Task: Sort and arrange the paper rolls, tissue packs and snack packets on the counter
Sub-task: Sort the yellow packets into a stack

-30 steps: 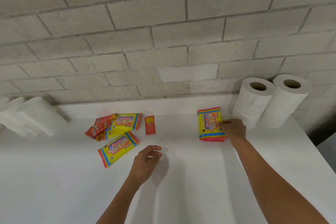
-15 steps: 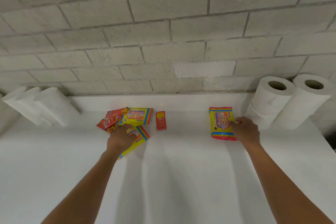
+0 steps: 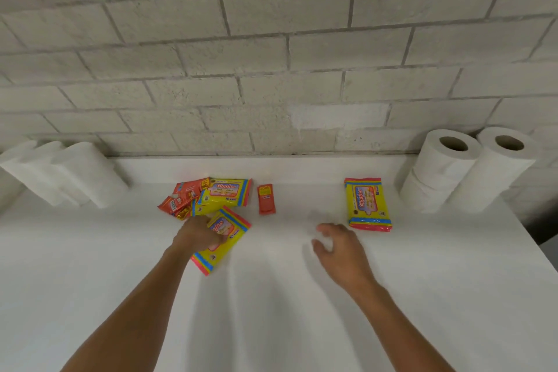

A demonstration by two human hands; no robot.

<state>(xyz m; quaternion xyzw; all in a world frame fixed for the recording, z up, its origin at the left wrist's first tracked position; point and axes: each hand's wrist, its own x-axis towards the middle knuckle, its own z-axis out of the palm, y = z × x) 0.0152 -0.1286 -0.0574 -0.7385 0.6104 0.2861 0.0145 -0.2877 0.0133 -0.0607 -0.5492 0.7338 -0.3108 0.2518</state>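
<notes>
While the paper rolls (image 3: 69,172) lie at the counter's (image 3: 271,326) back-left edge, your left hand (image 3: 197,235) curls on the nearest tissue pack (image 3: 225,238), mid-counter, beside the snack packets (image 3: 184,196). Pickup step, judging by grip. Your right hand (image 3: 339,246) hovers loosely open, empty. Next: carry it to the tissue stack (image 3: 367,204) by the upright rolls (image 3: 471,166), back-right corner; square the edges.

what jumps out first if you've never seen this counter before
The bright yellow wipes packs against the white counter: a stack at right, one by the orange snack packets, and one under the left hand. The right hand hovers with nothing in it. White paper rolls stand at the far right corner.
</notes>
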